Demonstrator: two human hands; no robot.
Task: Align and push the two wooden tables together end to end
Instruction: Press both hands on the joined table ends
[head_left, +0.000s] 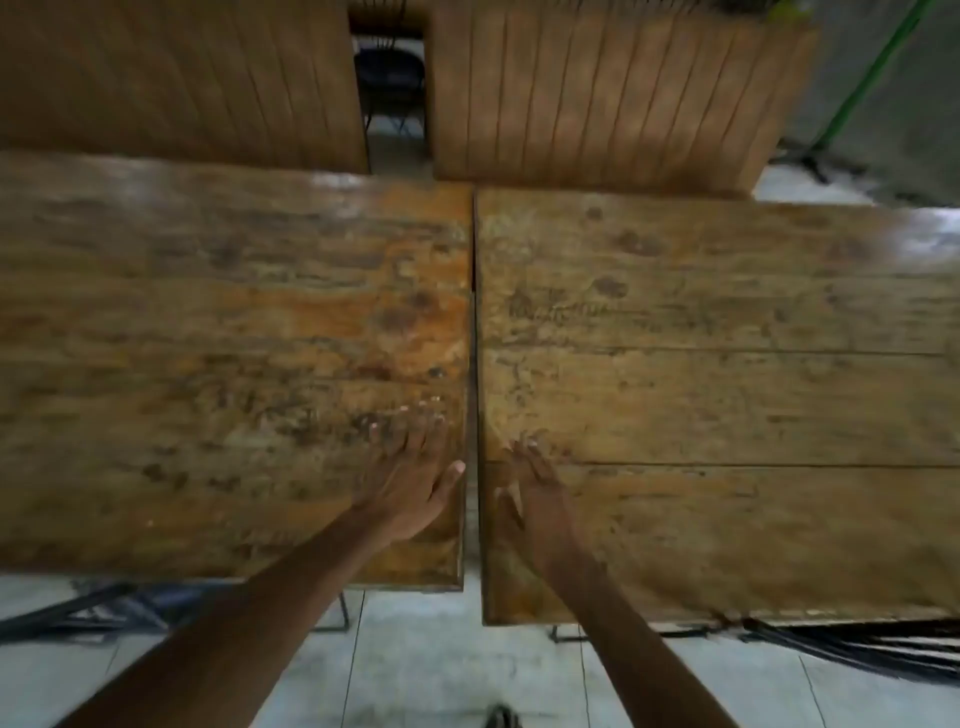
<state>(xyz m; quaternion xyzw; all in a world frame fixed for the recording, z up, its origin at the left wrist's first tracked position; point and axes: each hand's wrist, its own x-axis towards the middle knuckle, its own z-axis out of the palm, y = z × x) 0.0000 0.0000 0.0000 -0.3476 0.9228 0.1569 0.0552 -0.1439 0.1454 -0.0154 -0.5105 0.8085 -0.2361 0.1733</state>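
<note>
Two worn wooden tables stand end to end with a thin dark seam between them. The left table (208, 353) reaches a little farther back; the right table (727, 395) sticks out closer to me at its near edge. My left hand (410, 478) lies flat, fingers spread, on the left table's near right corner. My right hand (535, 493) rests flat on the right table just across the seam. Neither hand holds anything.
Two slatted wooden bench backs (597, 98) stand behind the tables, with a gap and a dark chair (389, 78) between them. Black metal table legs (78, 613) show below the near edges. Pale tiled floor (441, 665) lies under me. A green pole (862, 78) leans at the far right.
</note>
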